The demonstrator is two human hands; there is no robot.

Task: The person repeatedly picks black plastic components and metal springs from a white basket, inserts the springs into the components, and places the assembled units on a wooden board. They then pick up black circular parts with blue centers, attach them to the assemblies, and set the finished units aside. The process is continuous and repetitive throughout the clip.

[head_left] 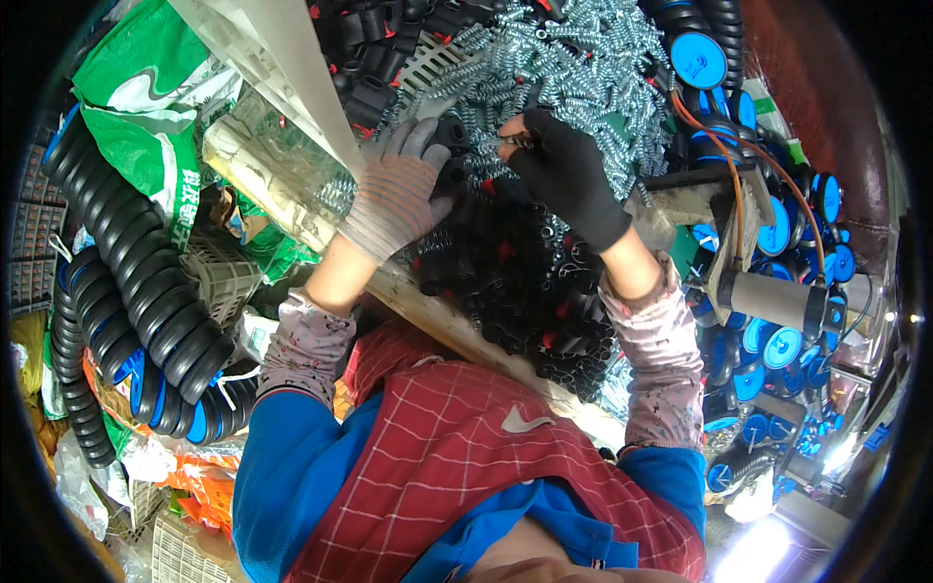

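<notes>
My left hand [398, 189], in a grey striped glove, lies over the worktop's near edge with its fingers stretched forward. Its fingertips are beside a black plastic part [450, 133], and nothing shows in its grasp. To its right is my right hand [569, 175], in a black glove with bare fingertips. Its thumb and fingers are pinched together on something small that I cannot make out. Beyond both hands spreads a heap of silvery metal springs [583, 68]. Below them, nearer my body, lies a pile of black plastic parts [515, 282] with some red bits.
More black housings [364, 39] lie at the far left of the springs. A pale upright post [282, 68] stands beside my left hand. A metal cylinder [773, 296] with orange hoses is at right, near stacked blue-and-black wheels [777, 228]. Stacked black wheels [146, 253] fill the left.
</notes>
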